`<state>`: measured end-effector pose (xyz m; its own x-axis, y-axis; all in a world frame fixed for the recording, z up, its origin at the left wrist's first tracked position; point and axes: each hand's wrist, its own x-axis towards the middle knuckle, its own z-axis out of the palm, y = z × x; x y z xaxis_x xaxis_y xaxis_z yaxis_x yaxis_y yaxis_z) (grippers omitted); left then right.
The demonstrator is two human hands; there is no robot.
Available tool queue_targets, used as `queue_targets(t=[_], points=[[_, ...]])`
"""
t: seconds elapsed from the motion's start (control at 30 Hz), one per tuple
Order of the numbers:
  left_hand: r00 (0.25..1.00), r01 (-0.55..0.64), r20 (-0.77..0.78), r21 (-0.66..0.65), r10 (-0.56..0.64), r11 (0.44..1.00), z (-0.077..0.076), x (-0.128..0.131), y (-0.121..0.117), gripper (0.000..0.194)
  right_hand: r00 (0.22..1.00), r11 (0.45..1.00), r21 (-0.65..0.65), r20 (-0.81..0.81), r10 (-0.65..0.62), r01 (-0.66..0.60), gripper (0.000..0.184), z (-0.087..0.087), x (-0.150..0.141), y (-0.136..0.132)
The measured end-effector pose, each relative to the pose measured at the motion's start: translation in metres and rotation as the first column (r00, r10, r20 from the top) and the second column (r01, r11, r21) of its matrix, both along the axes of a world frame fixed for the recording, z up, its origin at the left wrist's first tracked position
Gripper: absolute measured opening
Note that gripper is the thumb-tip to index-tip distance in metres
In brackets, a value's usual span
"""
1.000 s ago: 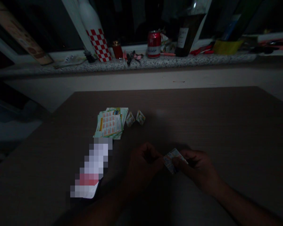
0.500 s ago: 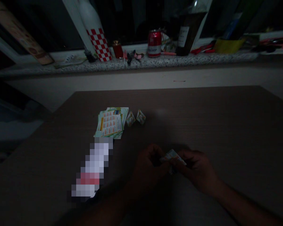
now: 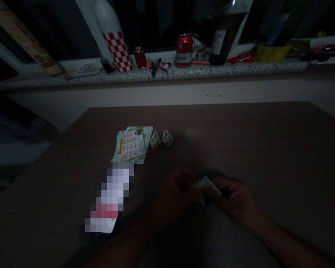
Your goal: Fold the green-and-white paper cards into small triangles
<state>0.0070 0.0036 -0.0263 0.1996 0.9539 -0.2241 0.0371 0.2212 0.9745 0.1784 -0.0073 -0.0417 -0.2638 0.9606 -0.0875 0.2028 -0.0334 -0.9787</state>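
Note:
A small folded piece of printed paper (image 3: 205, 182) is pinched between my two hands over the table. My left hand (image 3: 175, 193) grips its left edge with thumb and fingers. From the other side my right hand (image 3: 234, 197) holds it, the thumb pressed on its face. Farther back lie two small folded paper pieces (image 3: 167, 138), side by side. Just left of them is a stack of printed paper sheets (image 3: 131, 145), pale green with rows of orange and red print. The dim light hides the fold details under my fingers.
A phone with a blurred lit screen (image 3: 111, 201) lies left of my hands on the wooden table (image 3: 257, 137). Behind it, the granite sill (image 3: 195, 73) carries a red can (image 3: 184, 50), a checkered white bottle (image 3: 117, 48), a dark bottle (image 3: 219, 41) and a small red jar (image 3: 140, 57).
My left hand has moved right, closer to my right hand, and now overlaps the left edge of the folded paper. The stack and the two folded pieces stay put.

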Motion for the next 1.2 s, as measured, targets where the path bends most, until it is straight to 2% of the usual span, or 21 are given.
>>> queue_targets(t=[0.3,0.43,0.57,0.67,0.8,0.9,0.97,1.2], points=[[0.998,0.002,0.069,-0.104,0.005,0.995,0.007,-0.004,0.003,0.023,0.999,1.000,0.010,-0.033,-0.007,0.008,0.029,-0.002,0.000,0.001],[0.998,0.025,0.065,-0.110,-0.018,0.994,0.007,-0.006,0.004,0.024,0.999,1.000,-0.011,-0.046,-0.009,0.008,0.027,-0.003,0.002,0.001],[0.997,0.002,0.072,-0.140,0.008,0.990,0.010,-0.012,0.006,0.027,0.996,0.998,-0.046,-0.084,-0.042,0.038,0.028,-0.002,0.006,0.003],[0.998,-0.009,0.064,-0.090,0.015,0.996,0.011,-0.017,0.006,0.033,0.992,0.995,-0.067,-0.102,-0.079,0.072,0.025,-0.001,0.009,0.006],[0.999,-0.009,-0.041,-0.017,0.009,1.000,0.005,-0.015,0.004,0.024,0.994,0.998,-0.055,-0.105,-0.038,0.032,0.024,-0.001,0.008,0.007],[0.995,0.103,0.000,-0.025,-0.103,0.994,-0.001,-0.009,0.001,0.025,0.994,0.999,-0.032,-0.112,0.016,-0.020,0.022,-0.001,0.007,0.006],[0.988,0.154,-0.025,-0.028,-0.155,0.988,-0.001,-0.007,-0.001,0.022,0.993,0.998,-0.024,-0.113,0.046,-0.049,0.021,-0.001,0.007,0.005],[0.985,0.093,-0.144,-0.012,-0.094,0.996,0.004,-0.009,0.000,0.019,0.997,1.000,-0.008,-0.075,0.012,-0.012,0.011,0.000,0.009,0.007]])
